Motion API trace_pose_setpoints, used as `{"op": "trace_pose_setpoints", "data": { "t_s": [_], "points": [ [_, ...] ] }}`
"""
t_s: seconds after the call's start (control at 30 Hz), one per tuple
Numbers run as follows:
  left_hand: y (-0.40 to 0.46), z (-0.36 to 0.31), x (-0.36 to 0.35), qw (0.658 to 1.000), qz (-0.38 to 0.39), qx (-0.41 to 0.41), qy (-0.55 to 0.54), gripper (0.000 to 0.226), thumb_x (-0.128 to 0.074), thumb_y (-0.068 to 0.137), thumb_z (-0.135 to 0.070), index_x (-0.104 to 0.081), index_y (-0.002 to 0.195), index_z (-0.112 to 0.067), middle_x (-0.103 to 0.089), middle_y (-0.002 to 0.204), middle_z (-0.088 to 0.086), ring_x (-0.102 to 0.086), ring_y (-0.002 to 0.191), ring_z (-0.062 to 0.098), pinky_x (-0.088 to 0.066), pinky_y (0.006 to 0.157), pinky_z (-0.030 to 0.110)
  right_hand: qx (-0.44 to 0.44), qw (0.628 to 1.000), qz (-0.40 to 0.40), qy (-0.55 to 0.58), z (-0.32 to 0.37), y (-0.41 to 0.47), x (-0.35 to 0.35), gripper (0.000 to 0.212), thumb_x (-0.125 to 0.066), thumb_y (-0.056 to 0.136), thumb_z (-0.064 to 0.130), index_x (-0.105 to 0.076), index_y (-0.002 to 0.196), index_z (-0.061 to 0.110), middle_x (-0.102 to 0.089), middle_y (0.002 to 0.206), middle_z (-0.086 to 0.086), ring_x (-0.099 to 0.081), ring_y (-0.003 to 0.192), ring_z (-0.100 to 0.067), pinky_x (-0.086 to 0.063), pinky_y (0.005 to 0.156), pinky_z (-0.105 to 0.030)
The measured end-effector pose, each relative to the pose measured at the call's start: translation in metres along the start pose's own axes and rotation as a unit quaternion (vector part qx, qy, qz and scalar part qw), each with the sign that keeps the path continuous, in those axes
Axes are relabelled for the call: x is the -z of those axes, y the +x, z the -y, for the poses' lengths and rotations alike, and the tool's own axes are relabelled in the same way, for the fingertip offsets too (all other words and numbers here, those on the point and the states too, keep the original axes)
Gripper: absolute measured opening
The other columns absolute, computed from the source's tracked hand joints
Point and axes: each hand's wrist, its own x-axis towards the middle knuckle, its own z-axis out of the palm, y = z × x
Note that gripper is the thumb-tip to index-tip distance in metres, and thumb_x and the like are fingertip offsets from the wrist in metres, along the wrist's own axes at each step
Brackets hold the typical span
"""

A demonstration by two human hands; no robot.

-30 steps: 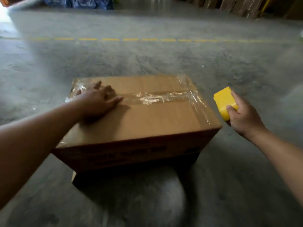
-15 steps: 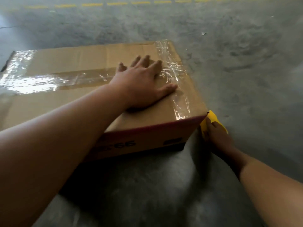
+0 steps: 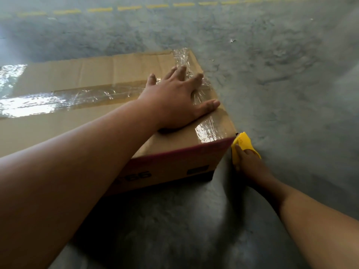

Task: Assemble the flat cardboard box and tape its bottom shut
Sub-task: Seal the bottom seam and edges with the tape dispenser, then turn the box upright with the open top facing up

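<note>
The brown cardboard box (image 3: 108, 72) stands folded up on the concrete floor. Clear tape (image 3: 64, 99) runs along the middle seam of its upturned face, and another clear strip (image 3: 208, 130) crosses the right end. My left hand (image 3: 176, 100) lies flat on the box's right end with fingers spread, pressing on the tape. My right hand (image 3: 250, 167) is low beside the box's near right corner, closed around a yellow tape dispenser (image 3: 242, 144) that touches that corner. The dispenser's roll is hidden.
Grey concrete floor (image 3: 281, 84) surrounds the box on all sides. A dashed yellow line (image 3: 136, 7) is painted across the floor far behind the box. A small scrap (image 3: 231, 40) lies on the floor beyond the box.
My left hand slid from the box's left part to its right end. My right hand dropped with the yellow dispenser from mid-air down to the box's near right corner. The view shifted right.
</note>
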Motion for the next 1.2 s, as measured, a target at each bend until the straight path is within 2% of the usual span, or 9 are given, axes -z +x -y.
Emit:
{"op": "trace_pose_setpoints", "data": {
  "t_s": [0.13,0.27,0.33,0.43,0.53,0.67,0.87,1.0,1.2],
  "points": [
    [-0.028,0.052,0.008,0.999,-0.022,0.037,-0.013,0.092,-0.026,0.078,-0.088,-0.007,0.156,-0.041,-0.003,0.167,-0.003,-0.009,0.152,0.017,-0.007,0.122,0.048,-0.044,0.981,-0.138,0.131,0.027,0.007,0.052,0.048,-0.051,0.086,0.044,-0.057,0.126,0.017,-0.06,0.118,-0.024,-0.06,0.101,-0.041,-0.046,0.08,-0.041],
    [-0.07,0.141,0.023,0.987,-0.035,0.157,0.002,0.094,-0.028,0.076,-0.087,-0.011,0.156,-0.041,-0.008,0.166,-0.004,-0.015,0.151,0.019,-0.009,0.121,0.047,0.026,0.909,-0.15,0.388,0.083,0.023,0.155,0.073,-0.052,0.074,0.074,-0.066,0.119,0.019,-0.071,0.104,-0.009,-0.066,0.098,-0.031,-0.051,0.085,-0.045],
    [-0.09,0.194,0.033,0.973,-0.058,0.22,0.031,0.099,-0.03,0.073,-0.09,-0.016,0.156,-0.037,-0.011,0.166,0.0,-0.012,0.151,0.022,-0.011,0.12,0.05,0.096,0.88,-0.135,0.445,0.119,0.032,0.195,0.064,-0.056,0.077,0.067,-0.062,0.123,0.023,-0.069,0.11,-0.004,-0.067,0.097,-0.026,-0.053,0.085,-0.047],
    [-0.121,0.266,0.047,0.946,-0.056,0.306,0.089,0.104,-0.026,0.069,-0.093,-0.018,0.155,-0.036,-0.012,0.166,0.004,-0.007,0.152,0.025,-0.016,0.117,0.057,0.176,0.908,-0.115,0.363,0.168,0.052,0.232,0.081,-0.056,0.074,0.072,-0.048,0.139,0.024,-0.055,0.137,-0.005,-0.056,0.119,-0.023,-0.043,0.1,-0.04],
    [-0.138,0.3,0.052,0.932,-0.042,0.359,0.036,0.105,-0.034,0.067,-0.092,-0.015,0.156,-0.039,-0.004,0.166,0.009,-0.007,0.151,0.032,-0.017,0.117,0.056,0.173,0.959,-0.102,0.202,0.199,0.073,0.246,0.093,-0.05,0.075,0.076,-0.028,0.15,0.027,-0.025,0.157,-0.014,-0.027,0.143,-0.029,-0.023,0.114,-0.039],
    [-0.134,0.299,0.036,0.926,-0.048,0.329,-0.178,0.092,-0.055,0.078,-0.074,-0.019,0.155,-0.04,0.002,0.167,-0.001,-0.006,0.152,0.025,-0.01,0.121,0.042,0.151,0.969,-0.008,0.196,0.214,0.083,0.238,0.109,-0.06,0.067,0.077,-0.017,0.154,0.025,-0.009,0.163,-0.005,-0.013,0.148,-0.025,-0.013,0.118,-0.038],
    [-0.151,0.291,0.028,0.911,-0.078,0.281,-0.29,0.124,-0.06,0.044,-0.094,-0.024,0.152,-0.043,-0.024,0.161,-0.013,-0.026,0.146,0.014,-0.021,0.12,0.038,0.166,0.963,-0.047,0.205,0.198,0.043,0.23,0.106,-0.068,0.067,0.068,-0.025,0.152,0.02,-0.015,0.161,-0.006,-0.017,0.146,-0.022,-0.015,0.116,-0.033],
    [-0.165,0.276,0.054,0.931,-0.183,0.216,-0.232,0.106,-0.078,0.064,-0.062,-0.027,0.154,-0.036,-0.021,0.163,-0.005,-0.025,0.147,0.016,-0.02,0.115,0.028,0.206,0.936,-0.163,0.234,0.194,0.004,0.239,0.103,-0.071,0.06,0.064,-0.037,0.146,0.018,-0.024,0.155,-0.006,-0.025,0.142,-0.019,-0.018,0.11,-0.026],
    [-0.191,0.268,0.079,0.935,-0.261,0.171,-0.166,0.132,-0.084,0.052,-0.06,-0.002,0.155,-0.046,0.018,0.164,-0.007,0.003,0.151,0.02,-0.022,0.118,0.048,0.308,0.836,-0.381,0.245,0.196,-0.033,0.26,0.097,-0.065,0.058,0.069,-0.042,0.135,0.015,-0.032,0.138,-0.007,-0.025,0.133,-0.01,-0.019,0.113,-0.016]
  ]
}}
